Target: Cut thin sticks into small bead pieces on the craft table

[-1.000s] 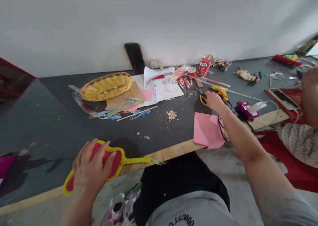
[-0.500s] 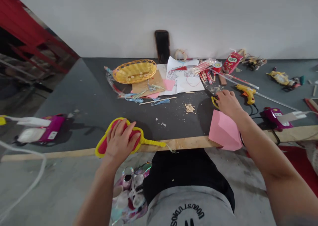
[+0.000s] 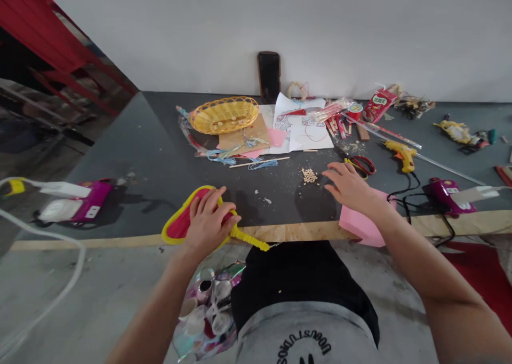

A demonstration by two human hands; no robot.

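My left hand (image 3: 212, 217) lies with its fingers apart on a red hand fan (image 3: 181, 221) with a yellow rim. The fan rests at the table's front edge, and its yellow-wrapped handle (image 3: 253, 239) points right over the wooden edge. In the air beside a small heap of pale beads (image 3: 309, 176), my right hand (image 3: 349, 187) is open with nothing in it. Behind that hand lie scissors (image 3: 363, 166) with red and yellow on the handles. A folded pink paper (image 3: 362, 222) sits under my right wrist, partly hidden by it and overhanging the edge.
At the back stand a yellow woven basket (image 3: 224, 116), a phone (image 3: 269, 77) against the wall, drawn-on paper (image 3: 304, 124) and a red drink carton (image 3: 379, 105). A yellow glue gun (image 3: 402, 154) lies right. Purple power strips (image 3: 94, 201) with cables flank the work area.
My right hand has let go of the scissors, which stay on the table, and has moved left toward the beads. My left hand and the fan have shifted slightly, the handle tilting nearer me.
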